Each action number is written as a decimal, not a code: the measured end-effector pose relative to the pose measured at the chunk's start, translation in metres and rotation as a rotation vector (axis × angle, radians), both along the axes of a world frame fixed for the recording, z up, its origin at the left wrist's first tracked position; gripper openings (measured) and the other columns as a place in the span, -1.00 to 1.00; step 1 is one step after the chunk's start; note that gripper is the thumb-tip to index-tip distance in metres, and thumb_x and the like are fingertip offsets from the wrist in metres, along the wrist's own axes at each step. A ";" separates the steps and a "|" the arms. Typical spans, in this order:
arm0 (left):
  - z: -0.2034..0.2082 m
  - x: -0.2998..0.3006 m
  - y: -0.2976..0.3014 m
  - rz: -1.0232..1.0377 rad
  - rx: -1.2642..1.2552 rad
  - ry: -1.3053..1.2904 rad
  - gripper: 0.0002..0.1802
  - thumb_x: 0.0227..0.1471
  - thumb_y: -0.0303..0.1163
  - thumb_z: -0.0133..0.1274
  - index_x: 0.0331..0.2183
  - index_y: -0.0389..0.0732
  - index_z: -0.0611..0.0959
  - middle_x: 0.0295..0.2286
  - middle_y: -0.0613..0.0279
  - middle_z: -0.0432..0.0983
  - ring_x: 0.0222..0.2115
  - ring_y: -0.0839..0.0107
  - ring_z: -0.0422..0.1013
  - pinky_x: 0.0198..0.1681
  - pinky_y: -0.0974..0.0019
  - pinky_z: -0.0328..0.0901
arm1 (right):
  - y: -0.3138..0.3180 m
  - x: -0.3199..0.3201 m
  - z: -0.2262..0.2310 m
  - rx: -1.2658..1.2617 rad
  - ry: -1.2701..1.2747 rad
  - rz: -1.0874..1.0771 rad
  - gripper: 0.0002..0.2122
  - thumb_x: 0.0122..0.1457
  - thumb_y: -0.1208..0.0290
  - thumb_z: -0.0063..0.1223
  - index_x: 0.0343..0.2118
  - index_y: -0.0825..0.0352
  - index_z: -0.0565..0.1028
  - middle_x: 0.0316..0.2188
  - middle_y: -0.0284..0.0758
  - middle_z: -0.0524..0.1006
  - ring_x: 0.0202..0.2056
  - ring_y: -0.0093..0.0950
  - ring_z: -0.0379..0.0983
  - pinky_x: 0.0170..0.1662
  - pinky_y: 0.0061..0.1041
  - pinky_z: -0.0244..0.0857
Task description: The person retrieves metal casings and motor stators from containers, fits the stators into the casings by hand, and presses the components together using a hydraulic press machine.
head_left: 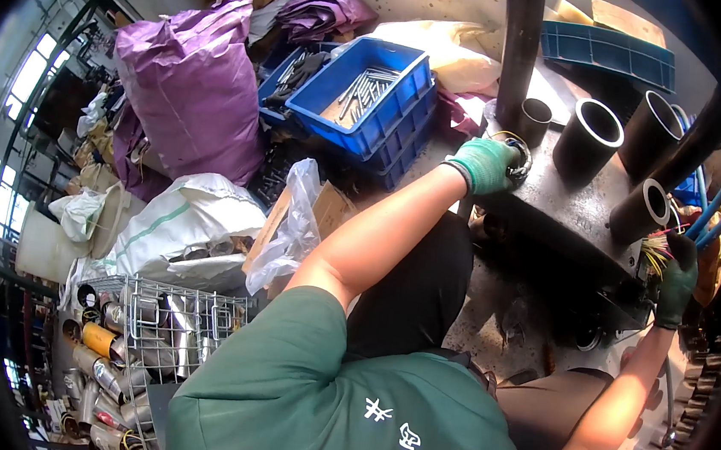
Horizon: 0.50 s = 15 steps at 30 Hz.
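My left hand [481, 165], in a green glove, grips a dark ring-shaped part [519, 160] at the left edge of a dark metal worktable [577, 197]. A thin yellow wire loops out above that part, and the palm hides some of it. Past the table's right edge, my right hand [679, 283], also gloved in green, has its fingers bent in at a bundle of yellow and red wires [656, 253]. Shadow darkens these fingertips. Between the hands stand thick-walled dark metal tubes: a small one [535, 120], a wide one [589, 138] and another nearer the right hand [641, 211].
A dark post [520, 50] rises behind the table. Blue crates [363, 97], the upper one holding metal rods, stand left of it. Further left are a purple sack [192, 90], a white sack [181, 218] and a wire basket [189, 321] by metal cylinders. Blue hoses [713, 209] hang at right.
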<state>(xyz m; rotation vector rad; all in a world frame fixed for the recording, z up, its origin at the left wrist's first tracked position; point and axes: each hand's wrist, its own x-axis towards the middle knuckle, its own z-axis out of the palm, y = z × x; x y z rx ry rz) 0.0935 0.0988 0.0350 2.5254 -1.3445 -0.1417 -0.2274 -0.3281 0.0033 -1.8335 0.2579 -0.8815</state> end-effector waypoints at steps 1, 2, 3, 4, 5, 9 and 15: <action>-0.006 0.002 0.011 0.010 -0.027 -0.041 -0.60 0.00 -0.23 0.29 -0.07 -0.04 0.77 -0.18 -0.02 0.71 -0.13 -0.03 0.64 -0.03 -0.03 0.50 | -0.002 0.003 0.001 -0.066 0.044 -0.037 -0.66 0.32 0.73 -0.15 0.09 0.40 0.54 0.06 -0.27 0.63 0.07 -0.47 0.57 0.21 -0.42 0.43; -0.018 0.006 0.024 0.017 -0.055 -0.087 -0.60 -0.04 -0.35 0.27 -0.08 -0.04 0.77 -0.17 0.02 0.69 -0.10 0.00 0.62 -0.02 -0.02 0.49 | 0.000 0.007 0.004 -0.137 0.085 -0.082 -0.73 0.39 0.68 -0.10 0.06 0.40 0.56 0.04 -0.28 0.65 0.06 -0.48 0.56 0.21 -0.43 0.42; -0.025 0.006 0.038 0.001 -0.143 -0.098 -0.60 -0.05 -0.38 0.28 -0.08 -0.04 0.78 -0.15 0.04 0.68 -0.08 0.01 0.60 -0.01 0.00 0.49 | 0.001 0.002 0.010 -0.141 0.118 -0.078 -0.77 0.43 0.62 -0.06 0.05 0.40 0.57 0.02 -0.29 0.65 0.06 -0.48 0.56 0.20 -0.44 0.41; -0.031 0.004 0.051 -0.015 -0.227 -0.112 -0.59 -0.06 -0.42 0.28 -0.08 -0.04 0.78 -0.13 0.07 0.66 -0.06 0.02 0.59 0.01 0.01 0.48 | 0.003 0.001 0.013 -0.142 0.151 -0.073 -0.81 0.47 0.56 -0.02 0.03 0.40 0.58 0.01 -0.30 0.66 0.05 -0.49 0.55 0.19 -0.45 0.41; -0.034 0.000 0.065 -0.008 -0.250 -0.118 -0.59 -0.06 -0.41 0.30 -0.08 -0.07 0.77 -0.10 0.09 0.65 -0.04 0.02 0.57 0.04 0.03 0.47 | 0.005 -0.002 0.015 -0.166 0.161 -0.042 -0.79 0.47 0.56 -0.01 0.05 0.40 0.59 0.05 -0.29 0.66 0.07 -0.49 0.55 0.20 -0.46 0.40; -0.097 -0.020 0.123 0.404 -0.545 0.194 -0.65 0.09 -0.29 0.34 -0.09 -0.21 0.74 -0.20 0.09 0.67 -0.16 0.11 0.60 -0.06 0.09 0.46 | 0.018 -0.018 0.018 -0.270 0.256 0.002 -0.75 0.46 0.56 0.01 0.11 0.42 0.60 0.09 -0.26 0.66 0.12 -0.45 0.55 0.25 -0.46 0.37; -0.285 -0.031 0.202 1.268 -0.849 1.233 -0.85 0.26 -0.30 0.14 -0.32 -0.14 0.70 -0.60 0.26 0.54 -0.73 0.36 0.38 -0.69 0.23 0.22 | 0.055 -0.014 0.019 -0.140 0.267 0.071 -0.70 0.44 0.59 0.02 0.18 0.44 0.56 0.10 -0.25 0.65 0.12 -0.47 0.55 0.27 -0.45 0.35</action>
